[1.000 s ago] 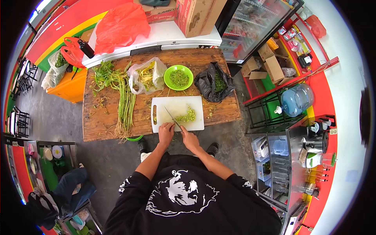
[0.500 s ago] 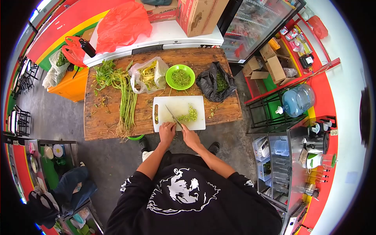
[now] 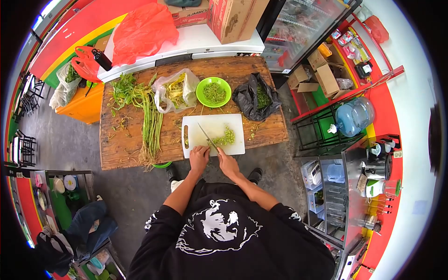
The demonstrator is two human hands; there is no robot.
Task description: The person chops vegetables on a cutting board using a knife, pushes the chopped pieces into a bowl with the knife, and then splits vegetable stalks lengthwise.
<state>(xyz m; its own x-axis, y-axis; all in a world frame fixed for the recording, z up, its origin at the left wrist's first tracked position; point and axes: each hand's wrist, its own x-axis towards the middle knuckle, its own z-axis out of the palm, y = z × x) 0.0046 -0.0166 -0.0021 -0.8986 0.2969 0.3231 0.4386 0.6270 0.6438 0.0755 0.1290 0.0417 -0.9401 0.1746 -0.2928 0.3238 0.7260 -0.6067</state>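
My right hand (image 3: 227,163) grips a knife (image 3: 206,134), its blade slanting up and left across the white cutting board (image 3: 195,122). Beside it, at the board's near edge, my left hand (image 3: 199,157) has its fingers curled down. Whatever those fingers hold is hidden beneath them. Chopped green stalks (image 3: 227,136) lie in a small heap just right of the blade. Beyond the board stands a lime-green bowl (image 3: 226,99) with chopped greens inside.
Long green stalks with roots (image 3: 151,126) lie left of the board. A clear plastic bag (image 3: 162,95) of yellowish leaves and a black plastic bag (image 3: 245,100) of greens flank the bowl. All rest on a wooden table (image 3: 126,151). Behind it is a white counter (image 3: 198,43).
The view has shifted very slightly. Both hands and the knife hold nearly the same place, and the chopped heap looks much alike.
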